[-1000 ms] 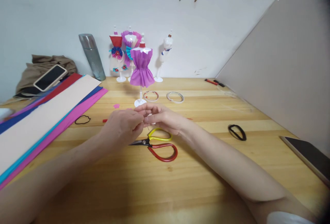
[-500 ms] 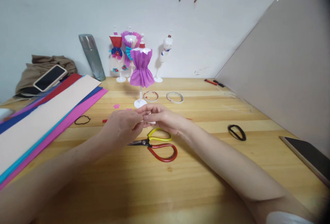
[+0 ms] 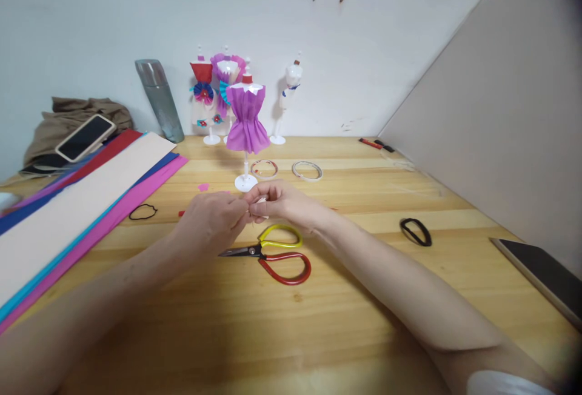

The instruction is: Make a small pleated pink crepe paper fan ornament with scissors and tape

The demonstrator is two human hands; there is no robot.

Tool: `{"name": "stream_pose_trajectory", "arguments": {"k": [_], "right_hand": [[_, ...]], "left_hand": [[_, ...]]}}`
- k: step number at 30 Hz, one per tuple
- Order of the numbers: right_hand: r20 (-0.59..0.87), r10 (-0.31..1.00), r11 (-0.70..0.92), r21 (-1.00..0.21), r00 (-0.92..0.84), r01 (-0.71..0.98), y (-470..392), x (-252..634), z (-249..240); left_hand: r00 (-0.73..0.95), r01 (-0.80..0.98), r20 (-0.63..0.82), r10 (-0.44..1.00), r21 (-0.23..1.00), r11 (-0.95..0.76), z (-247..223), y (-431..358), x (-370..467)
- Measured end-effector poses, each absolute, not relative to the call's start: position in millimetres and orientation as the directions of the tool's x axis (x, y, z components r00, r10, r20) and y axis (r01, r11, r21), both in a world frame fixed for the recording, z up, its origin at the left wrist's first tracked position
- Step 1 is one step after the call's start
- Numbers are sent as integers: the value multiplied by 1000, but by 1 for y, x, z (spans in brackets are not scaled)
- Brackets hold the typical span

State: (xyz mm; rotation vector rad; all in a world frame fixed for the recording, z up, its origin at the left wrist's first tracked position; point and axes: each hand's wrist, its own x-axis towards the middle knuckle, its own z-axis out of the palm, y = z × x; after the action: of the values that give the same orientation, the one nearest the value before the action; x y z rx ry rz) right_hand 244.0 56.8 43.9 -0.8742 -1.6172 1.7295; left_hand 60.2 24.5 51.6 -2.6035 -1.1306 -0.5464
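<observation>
My left hand and my right hand meet above the wooden table, fingertips pinched together. Between them is a small whitish piece, mostly covered by the fingers; my right thumb and fingers close on it. What the left fingertips pinch is too small to make out. Just below the hands lie scissors with one yellow and one red handle, blades pointing left. Behind the hands stands a small white mannequin in a gathered purple dress. A pink scrap rests near its base.
Long coloured sheets cover the left side, beside a phone and a leaning bottle. More dressed mannequins stand at the wall. Two tape rolls, black bands and a dark tablet-like slab lie about.
The whitish piece between my fingers has shifted and now sticks up a little more at my right fingertips. The whole view has slid slightly left.
</observation>
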Motion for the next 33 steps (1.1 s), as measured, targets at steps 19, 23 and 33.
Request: {"name": "stream_pose_trajectory", "arguments": {"k": [19,23,33], "right_hand": [[-146,842,-203,-978,-519,-55,55,238,39],[-209,827,-292,-953,-522,-81,56,239,39],[-214,740,-421,-887,-638,-191,59,243,34]], "left_hand": [[672,712,433,600,-155,-685,49,28,56],[744,643,485,459,-335,-689,48,28,54],[785,534,576,229,-441,-721,46,34,52]]}}
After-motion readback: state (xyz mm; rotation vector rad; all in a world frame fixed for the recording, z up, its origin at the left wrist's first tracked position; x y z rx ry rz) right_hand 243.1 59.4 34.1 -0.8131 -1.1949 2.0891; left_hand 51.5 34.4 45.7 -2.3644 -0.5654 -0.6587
